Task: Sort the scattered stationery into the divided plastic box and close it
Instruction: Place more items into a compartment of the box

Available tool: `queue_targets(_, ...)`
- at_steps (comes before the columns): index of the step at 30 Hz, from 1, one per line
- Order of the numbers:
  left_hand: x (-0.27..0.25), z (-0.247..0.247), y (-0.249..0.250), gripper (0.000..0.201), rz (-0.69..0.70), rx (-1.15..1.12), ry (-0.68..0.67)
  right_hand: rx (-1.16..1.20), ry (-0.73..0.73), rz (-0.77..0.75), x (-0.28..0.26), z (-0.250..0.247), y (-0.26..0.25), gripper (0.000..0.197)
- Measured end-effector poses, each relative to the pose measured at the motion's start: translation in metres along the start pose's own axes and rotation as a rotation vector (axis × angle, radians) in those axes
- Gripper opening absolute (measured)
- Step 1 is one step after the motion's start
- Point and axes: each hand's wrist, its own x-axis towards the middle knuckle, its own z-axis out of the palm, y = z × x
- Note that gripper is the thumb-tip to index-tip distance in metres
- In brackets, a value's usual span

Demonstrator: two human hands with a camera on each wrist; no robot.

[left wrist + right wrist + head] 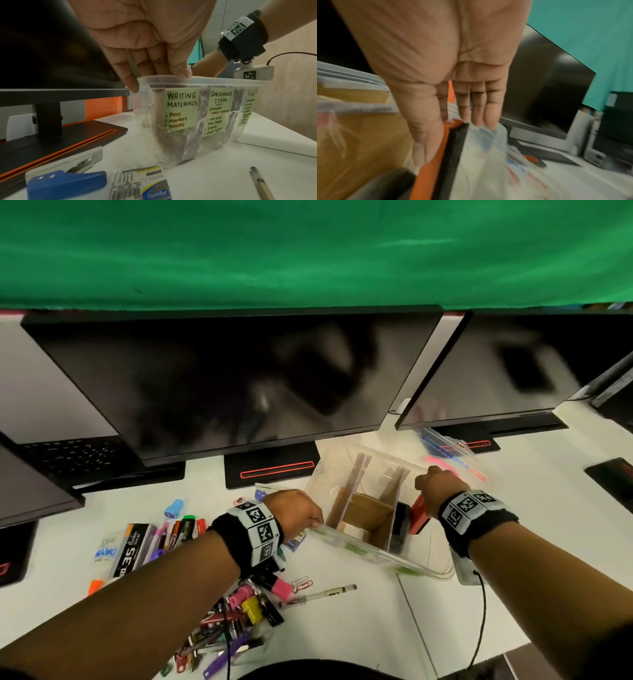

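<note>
The clear plastic box with cardboard dividers stands on the white desk, right of centre. Its front wall carries green labels: writing materials, consumable items, tools. My left hand grips the rim at the box's near left corner, its fingers curled over the edge. My right hand pinches an orange-and-black item between thumb and fingers, low in the box's right compartment. The item points downward. A black object lies in that same compartment. The middle compartment shows only cardboard.
Scattered pens, clips and markers lie at the lower left, with a staples box and a lone pen. A clear pouch of pens sits behind the box. Monitors stand along the back. A paper-clip box lies near the left hand.
</note>
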Motion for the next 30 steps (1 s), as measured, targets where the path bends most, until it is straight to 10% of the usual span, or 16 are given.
queue_targets(10, -0.009, 0.012, -0.016, 0.031, 0.061, -0.049, 0.256, 0.322, 0.153, -0.555, -0.065, -0.009, -0.101, 0.039)
queue_targets(24, -0.105, 0.055, -0.153, 0.038, -0.872, -0.155, 0.103, 0.632, 0.246, -0.527, -0.051, 0.045, -0.130, 0.028)
queue_targets(30, -0.119, 0.071, -0.162, 0.047, -1.005, -0.119, 0.022, 0.653, 0.230, -0.523, -0.050, 0.045, -0.131, 0.027)
